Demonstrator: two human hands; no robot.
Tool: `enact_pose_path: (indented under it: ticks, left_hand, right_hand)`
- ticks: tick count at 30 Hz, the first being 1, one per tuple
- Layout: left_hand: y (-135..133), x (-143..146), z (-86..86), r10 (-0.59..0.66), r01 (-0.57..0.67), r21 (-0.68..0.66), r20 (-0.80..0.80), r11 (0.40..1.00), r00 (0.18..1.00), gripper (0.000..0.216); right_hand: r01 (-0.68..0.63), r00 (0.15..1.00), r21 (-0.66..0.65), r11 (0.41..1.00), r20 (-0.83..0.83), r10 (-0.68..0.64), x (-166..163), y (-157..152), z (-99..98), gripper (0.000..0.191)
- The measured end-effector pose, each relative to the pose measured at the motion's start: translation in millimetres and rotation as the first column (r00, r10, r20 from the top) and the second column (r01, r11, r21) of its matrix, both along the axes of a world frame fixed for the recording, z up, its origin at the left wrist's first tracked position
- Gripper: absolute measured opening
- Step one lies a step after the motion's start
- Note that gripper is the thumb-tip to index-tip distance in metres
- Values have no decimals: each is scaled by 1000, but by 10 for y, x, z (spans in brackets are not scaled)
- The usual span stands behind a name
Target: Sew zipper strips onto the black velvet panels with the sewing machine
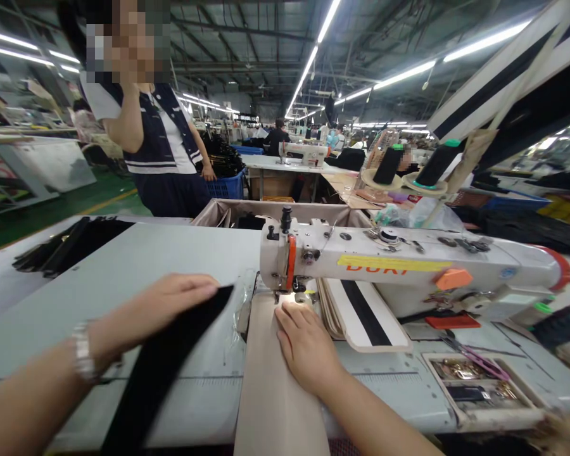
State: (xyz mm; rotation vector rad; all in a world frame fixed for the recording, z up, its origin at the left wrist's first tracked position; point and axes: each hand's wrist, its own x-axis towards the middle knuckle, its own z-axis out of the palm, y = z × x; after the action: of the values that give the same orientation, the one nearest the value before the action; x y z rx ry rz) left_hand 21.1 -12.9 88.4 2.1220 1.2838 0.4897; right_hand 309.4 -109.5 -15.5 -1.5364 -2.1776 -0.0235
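Note:
My left hand point(180, 294) pinches the upper end of a black fabric strip point(171, 361), which hangs down toward the table's near edge and is blurred. My right hand point(306, 339) lies flat, fingers together and stretched out, on a long beige panel point(275, 392). The far end of that panel reaches under the needle area of a white sewing machine point(408, 253), where a small lamp shines. Just right of my fingers, a stack of white panels with a black stripe and beige edging point(368, 313) rests beneath the machine's arm.
A parts tray point(484, 415) with metal fittings and pink-handled scissors point(479, 361) sits at right. Thread cones point(389, 164) stand behind the machine. Black pieces point(76, 244) lie on the left of the table. A fabric-lined bin point(275, 209) and a standing person point(156, 133) are beyond.

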Motion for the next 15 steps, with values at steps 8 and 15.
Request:
enact_pose_path:
  ticks: [8, 15]
  left_hand:
    - [163, 1107, -895, -42, 43, 40, -23, 998, 999, 15]
    - [231, 1141, -830, -107, 109, 27, -66, 994, 992, 10]
  right_hand:
    - [-5, 1000, -34, 999, -20, 4, 17, 17, 37, 45]
    - [-16, 999, -77, 997, -29, 14, 23, 24, 80, 42]
